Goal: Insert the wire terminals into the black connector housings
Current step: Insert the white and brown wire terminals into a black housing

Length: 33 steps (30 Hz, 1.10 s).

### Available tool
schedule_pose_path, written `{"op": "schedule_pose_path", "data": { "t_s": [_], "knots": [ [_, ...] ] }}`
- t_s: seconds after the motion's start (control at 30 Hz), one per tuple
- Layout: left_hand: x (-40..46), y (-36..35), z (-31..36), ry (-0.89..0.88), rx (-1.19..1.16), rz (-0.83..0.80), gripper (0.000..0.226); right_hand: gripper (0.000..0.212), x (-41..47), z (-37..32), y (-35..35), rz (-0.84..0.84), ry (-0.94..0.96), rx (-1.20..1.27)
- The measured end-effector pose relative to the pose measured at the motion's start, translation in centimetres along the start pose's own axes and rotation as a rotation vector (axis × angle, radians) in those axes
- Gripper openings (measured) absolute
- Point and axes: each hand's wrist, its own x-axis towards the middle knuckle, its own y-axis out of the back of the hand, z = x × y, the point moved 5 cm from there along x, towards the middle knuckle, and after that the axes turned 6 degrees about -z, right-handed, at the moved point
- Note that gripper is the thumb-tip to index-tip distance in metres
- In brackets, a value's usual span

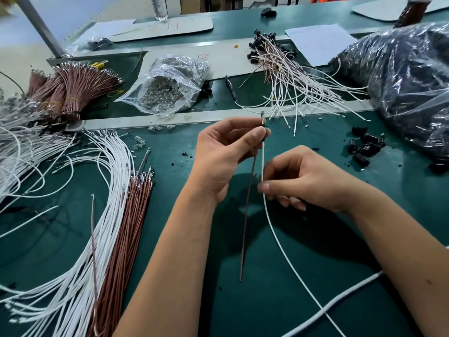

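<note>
A small black connector housing [263, 129], hard and blocky, is pinched between the thumb and fingertips of the left hand [224, 152], raised above the green mat [303, 251]. A glint of metal shows at its top end. Two thin wires hang from it: a smooth white wire [263, 161] and a brown wire [247, 215], whose free end hangs just above the mat. The white wire is gripped lower down by the curled thumb and forefinger of the right hand [303, 178], and below that grip it curves away across the mat toward the lower right.

On the left of the mat, a fanned sheaf of long white wires [97, 210] is laid beside a tight bundle of brown wires [121, 227], both tipped with small metal terminals. Farther back on the left, short brown wires are tied in banded bunches [73, 88]. A crinkled clear plastic bag [167, 86] of small glassy parts lies behind the hands. A tangle of finished white and brown leads with black ends [291, 76] is spread at upper right, near a large glossy bag [408, 81] with dark contents. A few loose black housings [364, 144] are scattered to the right of the hands, well apart from them. Small black crumbs are strewn over the mat.
</note>
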Motion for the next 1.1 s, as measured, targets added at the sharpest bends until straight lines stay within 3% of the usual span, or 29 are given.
{"op": "schedule_pose_path", "data": {
  "t_s": [0.07, 0.2, 0.33, 1.1],
  "knots": [
    [0.0, 0.0, 0.3, -0.039, 0.003, -0.021, 0.021, 0.014, 0.1, -0.2, 0.0, 0.059, 0.039, 0.018],
    [-0.1, -0.4, 0.7, -0.127, 0.038, -0.088, 0.023, 0.019, 0.0, -0.7, 1.2, 0.351, 0.218, 0.107],
    [-0.2, -0.6, 0.9, -0.169, 0.032, -0.140, 0.028, 0.016, -0.2, -0.6, 1.8, 0.436, 0.285, 0.045],
    [-0.4, -1.0, 1.5, -0.175, -0.008, -0.196, 0.025, 0.003, -0.6, -1.9, 1.5, 0.422, 0.393, -0.042]
  ]
}}
